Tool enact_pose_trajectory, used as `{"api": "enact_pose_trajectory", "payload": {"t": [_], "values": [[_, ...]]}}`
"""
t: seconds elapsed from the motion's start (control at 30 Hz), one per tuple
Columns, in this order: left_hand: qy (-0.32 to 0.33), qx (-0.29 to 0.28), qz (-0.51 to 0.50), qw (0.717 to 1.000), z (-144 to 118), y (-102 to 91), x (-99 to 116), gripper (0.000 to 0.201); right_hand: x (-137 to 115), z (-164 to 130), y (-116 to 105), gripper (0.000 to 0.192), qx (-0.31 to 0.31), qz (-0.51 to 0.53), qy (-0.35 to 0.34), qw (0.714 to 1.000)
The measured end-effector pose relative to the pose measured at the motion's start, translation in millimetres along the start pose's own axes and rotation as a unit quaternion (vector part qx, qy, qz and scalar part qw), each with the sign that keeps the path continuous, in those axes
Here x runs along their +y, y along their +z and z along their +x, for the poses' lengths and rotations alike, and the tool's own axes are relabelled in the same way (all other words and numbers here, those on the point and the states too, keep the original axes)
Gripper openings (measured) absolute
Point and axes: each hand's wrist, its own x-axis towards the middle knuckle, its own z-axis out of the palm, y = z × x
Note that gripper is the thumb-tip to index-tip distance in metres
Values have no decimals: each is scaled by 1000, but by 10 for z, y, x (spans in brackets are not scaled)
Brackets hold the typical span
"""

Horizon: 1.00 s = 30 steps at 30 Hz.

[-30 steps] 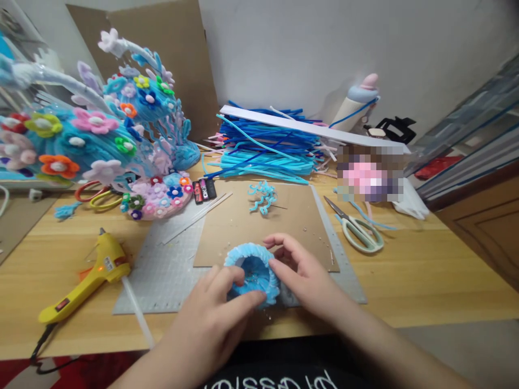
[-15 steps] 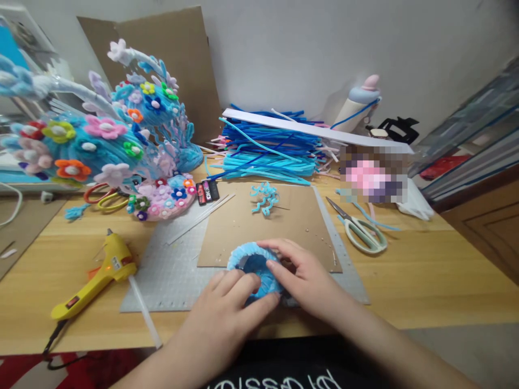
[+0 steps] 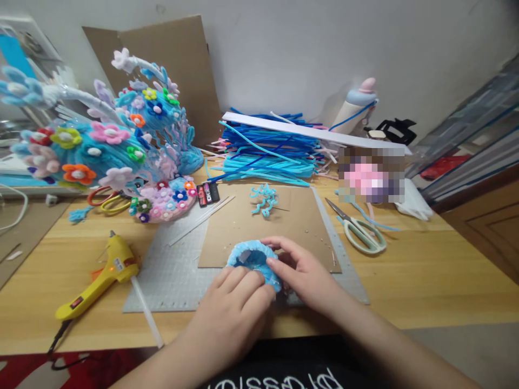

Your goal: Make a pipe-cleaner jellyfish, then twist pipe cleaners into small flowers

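Note:
A hollow, fuzzy blue pipe-cleaner piece [image 3: 252,249] with a thick twisted rim is held between my two hands, over the near edge of the cardboard sheet [image 3: 227,221]. My right hand [image 3: 298,270] grips its right side, thumb on the rim and fingers around the back. My left hand [image 3: 239,294] is closed on its near left side; the fingertips are hidden by the knuckles. Beyond the hands, several curly light-blue pipe-cleaner pieces [image 3: 265,201] lie on the cardboard.
At left lies a yellow glue gun [image 3: 101,281] with a glue stick in it. Green-handled scissors [image 3: 363,232] rest at right. Blue pipe cleaners [image 3: 267,146] are piled at the back, beside flower-covered blue decorations [image 3: 101,146]. A grey cutting mat [image 3: 162,275] lies under the cardboard.
My left fingers have moved from inside the blue piece to over its near rim, curling closer. The piece has tilted slightly. My right hand keeps its hold.

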Motion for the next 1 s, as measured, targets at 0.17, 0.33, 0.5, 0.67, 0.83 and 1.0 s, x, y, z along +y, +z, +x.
{"api": "enact_pose_trajectory", "payload": {"t": [0.17,0.33,0.5,0.67,0.83,1.0], "values": [[-65,28,-11,997,31,54,40,15,27,2,12,32,-4,40,10,999],[-64,6,-25,998,49,25,47,17,27,2,25,29,6,35,0,999],[-26,15,-15,999,88,16,55,10,20,-5,35,31,4,49,9,999],[-35,79,-79,993,25,-67,6,13,33,-3,31,28,3,49,5,999],[-145,144,-82,975,-200,-179,-190,18,61,-10,28,28,8,30,0,1000],[-193,107,-87,971,-357,-230,-282,12,90,-27,30,29,14,-1,-5,1000]]}}
